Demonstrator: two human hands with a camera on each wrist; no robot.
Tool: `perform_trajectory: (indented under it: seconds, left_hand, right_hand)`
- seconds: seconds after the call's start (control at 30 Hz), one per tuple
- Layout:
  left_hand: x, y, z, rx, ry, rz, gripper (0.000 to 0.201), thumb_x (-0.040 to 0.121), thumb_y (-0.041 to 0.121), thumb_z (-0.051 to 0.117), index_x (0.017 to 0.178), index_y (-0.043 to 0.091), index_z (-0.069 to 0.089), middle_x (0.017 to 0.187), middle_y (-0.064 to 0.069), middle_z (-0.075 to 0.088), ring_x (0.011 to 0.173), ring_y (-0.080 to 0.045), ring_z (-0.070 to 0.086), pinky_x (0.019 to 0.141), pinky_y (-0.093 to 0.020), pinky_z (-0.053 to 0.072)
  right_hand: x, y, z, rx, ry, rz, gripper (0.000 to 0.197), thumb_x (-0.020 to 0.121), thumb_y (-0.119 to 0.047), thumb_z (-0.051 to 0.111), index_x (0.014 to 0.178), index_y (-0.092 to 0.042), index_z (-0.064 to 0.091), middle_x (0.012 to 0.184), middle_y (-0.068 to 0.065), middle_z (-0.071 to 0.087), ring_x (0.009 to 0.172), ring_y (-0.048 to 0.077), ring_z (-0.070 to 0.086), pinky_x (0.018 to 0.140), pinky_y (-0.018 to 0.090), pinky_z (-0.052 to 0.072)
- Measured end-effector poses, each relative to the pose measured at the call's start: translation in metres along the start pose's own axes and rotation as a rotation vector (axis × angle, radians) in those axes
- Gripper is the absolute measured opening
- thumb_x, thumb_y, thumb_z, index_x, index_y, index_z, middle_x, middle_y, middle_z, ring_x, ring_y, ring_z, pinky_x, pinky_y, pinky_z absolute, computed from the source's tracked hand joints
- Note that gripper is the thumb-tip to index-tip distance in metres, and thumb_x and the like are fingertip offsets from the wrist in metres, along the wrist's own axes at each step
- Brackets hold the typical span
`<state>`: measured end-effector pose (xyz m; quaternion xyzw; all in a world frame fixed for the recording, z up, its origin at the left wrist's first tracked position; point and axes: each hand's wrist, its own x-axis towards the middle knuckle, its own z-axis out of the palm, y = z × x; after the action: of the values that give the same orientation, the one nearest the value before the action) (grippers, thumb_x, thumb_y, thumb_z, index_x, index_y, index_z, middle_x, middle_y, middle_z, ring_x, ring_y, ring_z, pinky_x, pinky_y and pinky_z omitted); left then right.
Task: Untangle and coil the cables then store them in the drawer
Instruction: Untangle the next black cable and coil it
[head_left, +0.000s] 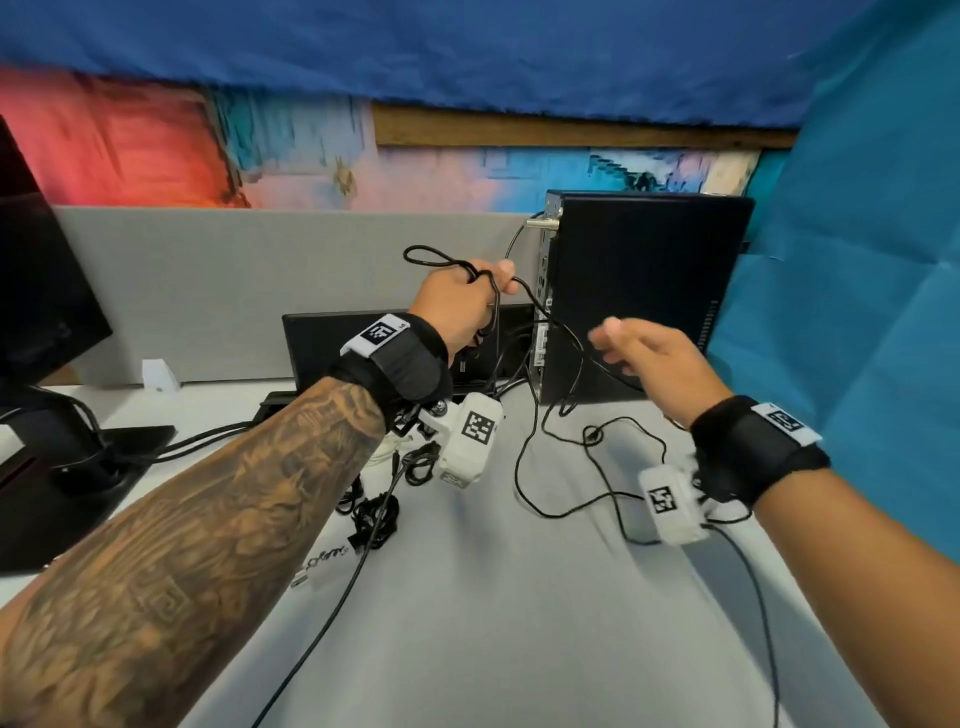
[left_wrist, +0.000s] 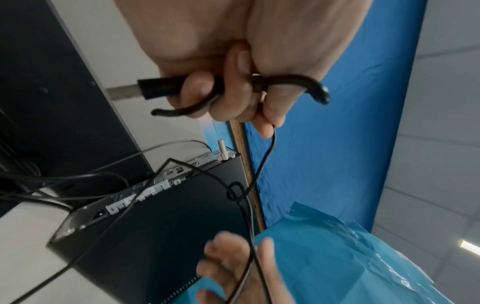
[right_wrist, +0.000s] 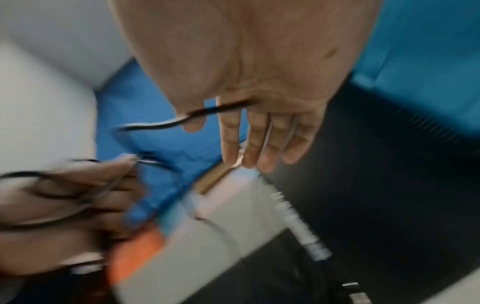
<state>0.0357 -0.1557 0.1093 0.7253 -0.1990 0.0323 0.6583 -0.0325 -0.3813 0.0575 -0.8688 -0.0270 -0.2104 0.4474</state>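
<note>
My left hand (head_left: 480, 283) is raised in front of the grey partition and grips several loops of a thin black cable (head_left: 517, 470); one loop (head_left: 431, 257) sticks out to the left. In the left wrist view its fingers (left_wrist: 197, 90) curl round the cable's USB plug (left_wrist: 155, 88). The cable runs down past a small knot (left_wrist: 235, 192) to my right hand (head_left: 618, 348). That hand has straight fingers (right_wrist: 257, 139), and the cable lies across its palm by the thumb. The rest trails in loose curves over the desk. No drawer is in view.
A black computer tower (head_left: 644, 291) stands right behind the hands, with cables plugged into its rear. A bundle of other black cables (head_left: 374, 519) lies on the white desk (head_left: 493, 623). A monitor (head_left: 36, 291) stands at the left, blue sheeting (head_left: 857, 312) hangs at the right.
</note>
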Motion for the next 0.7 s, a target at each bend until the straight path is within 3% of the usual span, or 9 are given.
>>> perform_trajectory:
  seconds: [0.1, 0.17, 0.23, 0.3, 0.4, 0.5, 0.57, 0.63, 0.7]
  left_hand:
    - [-0.002, 0.003, 0.005, 0.012, -0.016, 0.034, 0.028, 0.101, 0.032, 0.055, 0.080, 0.017, 0.066, 0.067, -0.002, 0.037, 0.049, -0.011, 0.029, 0.047, -0.026, 0.022]
    - [-0.003, 0.005, 0.003, 0.069, -0.035, 0.070, 0.028, 0.101, 0.032, 0.055, 0.082, 0.015, 0.067, 0.057, 0.006, 0.044, 0.045, -0.008, 0.035, 0.046, -0.023, 0.027]
    - [-0.004, 0.005, 0.001, 0.130, -0.059, 0.090, 0.026, 0.101, 0.029, 0.054, 0.083, 0.014, 0.065, 0.045, 0.014, 0.050, 0.039, 0.000, 0.041, 0.045, -0.017, 0.033]
    - [-0.006, 0.002, 0.000, 0.134, -0.049, 0.102, 0.026, 0.101, 0.026, 0.055, 0.080, 0.015, 0.065, 0.049, 0.015, 0.057, 0.038, 0.002, 0.044, 0.045, -0.014, 0.035]
    - [-0.005, -0.003, -0.004, 0.106, 0.047, 0.088, 0.026, 0.102, 0.026, 0.054, 0.082, 0.014, 0.065, 0.046, 0.016, 0.054, 0.039, -0.002, 0.039, 0.042, -0.016, 0.033]
    - [0.003, -0.006, -0.019, -0.064, 0.224, 0.038, 0.030, 0.101, 0.032, 0.055, 0.075, 0.020, 0.065, 0.061, 0.007, 0.055, 0.046, -0.011, 0.034, 0.044, -0.021, 0.029]
    - [0.006, -0.009, -0.026, -0.084, 0.263, 0.025, 0.031, 0.100, 0.033, 0.056, 0.074, 0.020, 0.065, 0.061, 0.001, 0.051, 0.046, -0.012, 0.033, 0.044, -0.021, 0.028]
    - [0.002, -0.012, -0.027, -0.030, 0.233, 0.044, 0.029, 0.101, 0.029, 0.055, 0.077, 0.018, 0.065, 0.052, 0.012, 0.054, 0.045, -0.010, 0.033, 0.044, -0.021, 0.029]
    - [-0.002, -0.013, -0.021, 0.024, 0.209, 0.053, 0.027, 0.101, 0.026, 0.054, 0.079, 0.017, 0.065, 0.047, 0.018, 0.056, 0.047, -0.009, 0.034, 0.044, -0.021, 0.032]
  right_hand:
    - [0.001, -0.033, 0.016, 0.090, -0.050, -0.117, 0.033, 0.105, -0.042, 0.047, 0.115, -0.023, 0.073, 0.105, -0.005, 0.073, 0.097, 0.001, 0.065, 0.085, 0.018, 0.049]
    - [0.006, -0.040, 0.020, 0.107, -0.057, -0.163, 0.023, 0.101, -0.035, 0.059, 0.116, -0.024, 0.073, 0.107, -0.008, 0.073, 0.100, -0.001, 0.066, 0.089, 0.016, 0.050]
    - [0.010, -0.041, 0.021, 0.019, -0.069, -0.195, 0.017, 0.097, -0.030, 0.067, 0.111, -0.025, 0.073, 0.107, -0.009, 0.072, 0.102, 0.005, 0.067, 0.094, 0.024, 0.052]
    - [0.012, -0.040, 0.021, -0.107, -0.134, -0.196, 0.010, 0.095, -0.026, 0.069, 0.105, -0.025, 0.072, 0.102, -0.006, 0.071, 0.097, 0.013, 0.068, 0.091, 0.032, 0.056]
    - [0.008, -0.040, 0.022, -0.096, -0.281, -0.108, 0.013, 0.096, -0.013, 0.066, 0.105, -0.023, 0.065, 0.096, 0.002, 0.073, 0.081, 0.023, 0.071, 0.068, 0.029, 0.060]
    - [-0.001, -0.032, 0.024, 0.104, -0.196, -0.025, 0.011, 0.103, -0.012, 0.056, 0.111, -0.015, 0.063, 0.085, 0.006, 0.074, 0.057, 0.014, 0.059, 0.049, 0.020, 0.048]
    - [-0.003, -0.019, 0.022, 0.180, -0.123, 0.038, 0.010, 0.104, -0.013, 0.054, 0.107, -0.015, 0.063, 0.078, 0.003, 0.070, 0.060, 0.007, 0.059, 0.053, 0.018, 0.048]
    - [-0.001, -0.007, 0.021, 0.100, -0.159, 0.095, 0.008, 0.103, -0.016, 0.056, 0.107, -0.018, 0.062, 0.076, -0.001, 0.071, 0.068, 0.005, 0.067, 0.069, 0.021, 0.053]
    - [0.001, 0.002, 0.023, -0.056, -0.190, 0.102, 0.008, 0.103, -0.020, 0.057, 0.105, -0.019, 0.064, 0.074, -0.002, 0.072, 0.066, -0.004, 0.067, 0.071, 0.020, 0.046]
